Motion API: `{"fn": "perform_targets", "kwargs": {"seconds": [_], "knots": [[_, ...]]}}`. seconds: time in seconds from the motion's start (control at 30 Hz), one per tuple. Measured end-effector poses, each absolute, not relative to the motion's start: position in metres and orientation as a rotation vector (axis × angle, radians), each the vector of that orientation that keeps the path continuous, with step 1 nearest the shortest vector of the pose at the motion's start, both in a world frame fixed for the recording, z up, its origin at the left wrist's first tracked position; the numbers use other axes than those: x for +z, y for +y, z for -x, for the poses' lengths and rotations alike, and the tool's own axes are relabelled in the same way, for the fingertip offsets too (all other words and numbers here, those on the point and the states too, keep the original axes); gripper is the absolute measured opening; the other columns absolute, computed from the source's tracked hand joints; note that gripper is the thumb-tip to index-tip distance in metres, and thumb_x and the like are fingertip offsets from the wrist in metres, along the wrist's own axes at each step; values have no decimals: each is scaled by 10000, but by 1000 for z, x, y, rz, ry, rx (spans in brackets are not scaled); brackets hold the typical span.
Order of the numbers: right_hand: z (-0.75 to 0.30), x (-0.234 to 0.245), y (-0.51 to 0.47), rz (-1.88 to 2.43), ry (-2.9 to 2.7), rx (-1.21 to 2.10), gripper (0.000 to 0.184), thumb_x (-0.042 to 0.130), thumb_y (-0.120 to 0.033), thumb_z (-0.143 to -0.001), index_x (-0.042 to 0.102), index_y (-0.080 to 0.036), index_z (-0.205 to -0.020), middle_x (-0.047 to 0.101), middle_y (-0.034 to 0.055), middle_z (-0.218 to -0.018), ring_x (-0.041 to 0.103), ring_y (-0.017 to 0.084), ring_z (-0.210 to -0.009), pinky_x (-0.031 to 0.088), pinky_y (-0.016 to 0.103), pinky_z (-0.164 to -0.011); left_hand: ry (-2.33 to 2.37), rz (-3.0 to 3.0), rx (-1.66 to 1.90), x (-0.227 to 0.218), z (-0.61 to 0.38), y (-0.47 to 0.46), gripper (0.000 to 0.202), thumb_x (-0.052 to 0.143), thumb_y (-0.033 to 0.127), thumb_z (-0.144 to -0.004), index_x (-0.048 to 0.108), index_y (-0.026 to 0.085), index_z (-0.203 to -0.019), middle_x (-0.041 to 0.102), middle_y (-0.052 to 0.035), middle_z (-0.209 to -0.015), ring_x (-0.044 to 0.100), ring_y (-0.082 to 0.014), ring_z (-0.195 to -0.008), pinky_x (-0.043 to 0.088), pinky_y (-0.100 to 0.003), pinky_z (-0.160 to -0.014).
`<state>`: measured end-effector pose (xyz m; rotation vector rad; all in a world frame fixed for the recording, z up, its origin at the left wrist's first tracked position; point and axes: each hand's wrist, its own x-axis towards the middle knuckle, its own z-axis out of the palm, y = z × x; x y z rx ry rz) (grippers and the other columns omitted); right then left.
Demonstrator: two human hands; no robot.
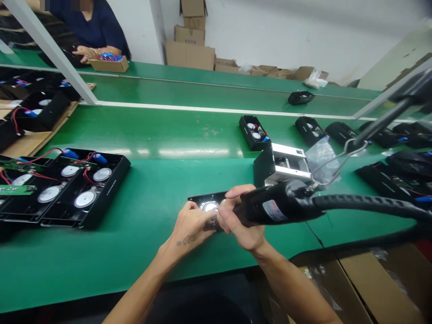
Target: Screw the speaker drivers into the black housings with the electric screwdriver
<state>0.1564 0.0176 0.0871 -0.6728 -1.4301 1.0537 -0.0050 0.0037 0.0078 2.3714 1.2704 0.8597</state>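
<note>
My left hand [191,222] grips the near left side of a black speaker housing [216,196] on the green bench. A shiny round silver speaker [208,206] shows inside it. My right hand [245,222] is wrapped round a black electric screwdriver [283,204], which lies almost level and points left toward the housing. A metal hanger and a thick black cable join the screwdriver's rear end. Its tip is hidden behind my fingers, so I cannot tell whether it touches a screw. Just beyond the screwdriver stands a black and white boxy device [281,164] with a slot on top.
Several open black housings [111,184] with speakers, red wires and blue parts stand at left. More housings [310,130] line the right side. A clear plastic bag [322,157] lies beside the device. Across the bench, a person [104,27] sits near a carton [110,65] of blue parts.
</note>
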Motion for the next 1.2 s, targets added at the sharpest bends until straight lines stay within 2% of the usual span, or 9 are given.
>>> {"fn": "perform_targets", "kwargs": {"seconds": [0.37, 0.5, 0.6, 0.8, 0.87, 0.93, 1.03, 1.1, 1.2], "knots": [[-144, 85, 24, 607, -1512, 1146, 216, 644, -175, -907, 491, -251, -1040, 485, -112, -603, 459, 77, -433, 428, 243, -449, 1325, -2436, 816, 1, 4, 4, 106, 676, 289, -900, 684, 242, -805, 703, 30, -701, 575, -146, -626, 363, -364, -761], [-144, 91, 27, 615, -1601, 1036, 205, 663, -133, -856, 536, -250, -967, 565, -72, -682, 556, 103, -533, 523, 279, -537, 1326, -2442, 862, 2, 3, 3, 133, 617, 240, -922, 672, 235, -802, 715, 14, -768, 589, -156, -680, 368, -354, -752], [-146, 90, 26, 629, -1653, 975, 208, 692, -136, -818, 554, -249, -924, 613, -47, -716, 613, 135, -621, 575, 316, -628, 1308, -2451, 892, 3, 4, 2, 173, 609, 236, -916, 649, 225, -747, 680, 16, -707, 555, -154, -646, 376, -351, -738], [-139, 84, 22, 704, -1648, 1091, 212, 736, -206, -801, 538, -236, -871, 598, -43, -699, 573, 119, -558, 543, 287, -557, 1357, -2388, 899, 4, 2, -1, 285, 592, 275, -918, 617, 213, -641, 630, 7, -610, 528, -153, -603, 420, -347, -722], [-140, 88, 24, 695, -1527, 1136, 212, 734, -235, -828, 543, -232, -919, 568, -62, -658, 551, 111, -537, 517, 270, -533, 1375, -2378, 894, 6, 1, -1, 190, 651, 281, -877, 670, 224, -697, 649, 20, -606, 520, -145, -578, 423, -343, -703], [-152, 97, 24, 660, -1333, 1160, 247, 720, -266, -875, 529, -251, -1031, 510, -98, -616, 497, 93, -480, 463, 240, -485, 1388, -2323, 891, 8, 5, 5, 68, 756, 288, -792, 741, 264, -855, 692, 43, -631, 537, -144, -584, 437, -335, -700], [-196, 110, 19, 640, -1052, 1006, 265, 670, -277, -927, 503, -297, -1133, 431, -118, -600, 417, 78, -430, 410, 220, -454, 1481, -2028, 874, 14, 21, 36, 443, 870, 307, -655, 760, 331, -1083, 747, 56, -721, 626, -170, -688, 480, -314, -694], [-234, 109, 14, 733, -959, 849, 299, 699, -283, -894, 539, -281, -1146, 400, -115, -575, 405, 86, -426, 407, 235, -456, 1562, -1717, 871, 20, 35, 74, 479, 894, 342, -609, 774, 297, -1071, 724, 51, -692, 650, -176, -667, 489, -295, -624], [-287, 89, 8, 1065, -919, 737, 431, 806, -343, -791, 595, -247, -1154, 536, -66, -632, 501, 128, -468, 436, 283, -473, 1654, -1466, 948, 36, 45, 149, 458, 886, 350, -641, 763, 188, -1051, 681, 26, -645, 651, -169, -602, 496, -287, -565]]}}
